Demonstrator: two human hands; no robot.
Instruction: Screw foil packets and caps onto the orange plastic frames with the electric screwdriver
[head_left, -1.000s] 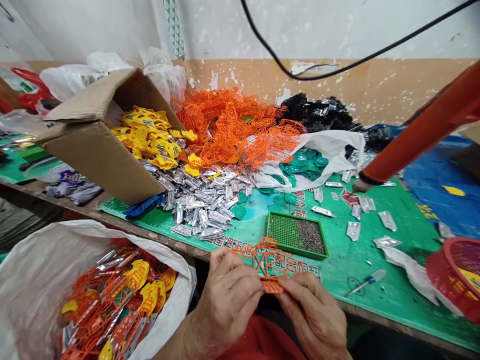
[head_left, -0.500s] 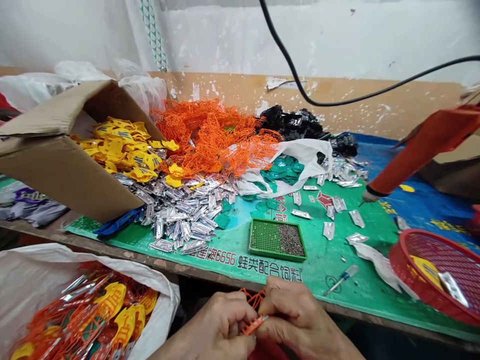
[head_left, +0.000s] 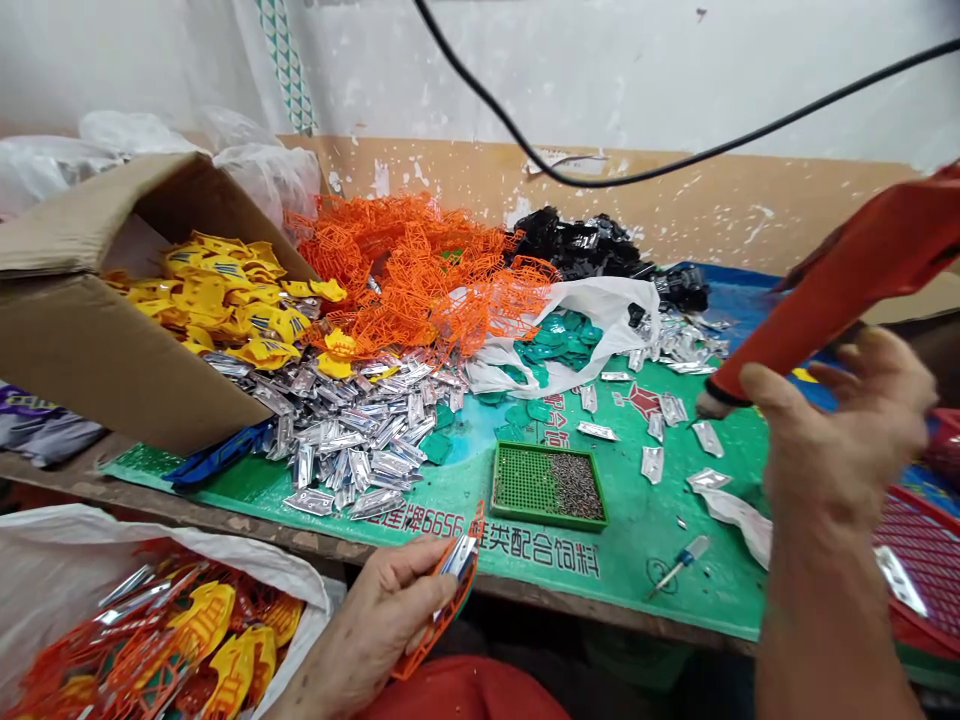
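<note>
My left hand (head_left: 390, 615) is closed on an orange plastic lattice frame (head_left: 424, 650), held tilted at the table's front edge. A shiny silver plate (head_left: 459, 556) lies against this frame, under my thumb. My right hand (head_left: 847, 440) is raised at the right beside an orange-red electric screwdriver (head_left: 832, 285), which slants down with its tip over the table. The thumb and fingers are apart, with the thumb close to the tool's lower end; whether they touch it I cannot tell. A green tray (head_left: 517, 482) of small screws (head_left: 577, 485) sits between the hands.
Silver plates (head_left: 367, 440), orange frames (head_left: 420, 265) and yellow parts (head_left: 225, 290) are heaped behind, by a tipped cardboard box (head_left: 127, 350). A white sack (head_left: 300, 560) of assembled parts stands front left. A small screwdriver (head_left: 679, 567) and red basket (head_left: 926, 560) lie right. A black cable (head_left: 510, 125) hangs above.
My right hand has left the orange frame and moved up and right to the electric screwdriver. My left hand keeps the frame, now turned so the silver plate shows.
</note>
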